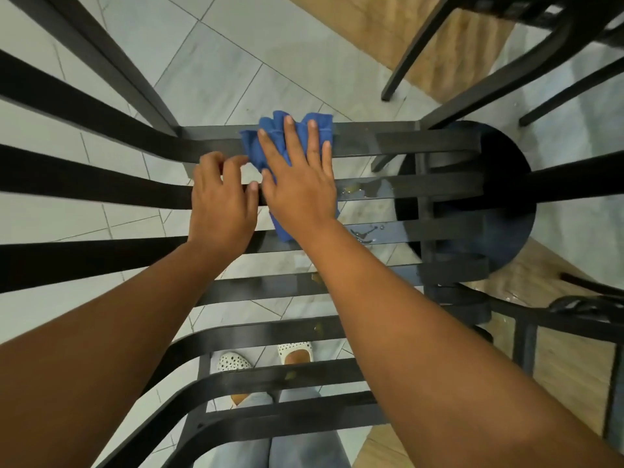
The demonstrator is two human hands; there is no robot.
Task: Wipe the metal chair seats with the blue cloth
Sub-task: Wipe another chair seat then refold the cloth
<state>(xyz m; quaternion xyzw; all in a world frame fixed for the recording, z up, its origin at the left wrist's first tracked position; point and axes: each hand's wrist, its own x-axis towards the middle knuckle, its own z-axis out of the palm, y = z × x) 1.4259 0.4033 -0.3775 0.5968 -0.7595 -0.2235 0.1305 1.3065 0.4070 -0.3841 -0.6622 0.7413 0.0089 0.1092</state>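
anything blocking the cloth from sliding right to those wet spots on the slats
Nothing visible does. The right hand presses flat on the blue cloth, and the slats toward the droplets lie bare. The left hand rests on the opposite side.

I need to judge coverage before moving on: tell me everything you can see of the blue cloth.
The blue cloth looks like soft, bunched microfibre, crumpled in folds. It lies on the black slatted chair seat near its far edge. The right hand presses it flat with spread fingers; a corner pokes out below the wrist. The left hand sits beside it.
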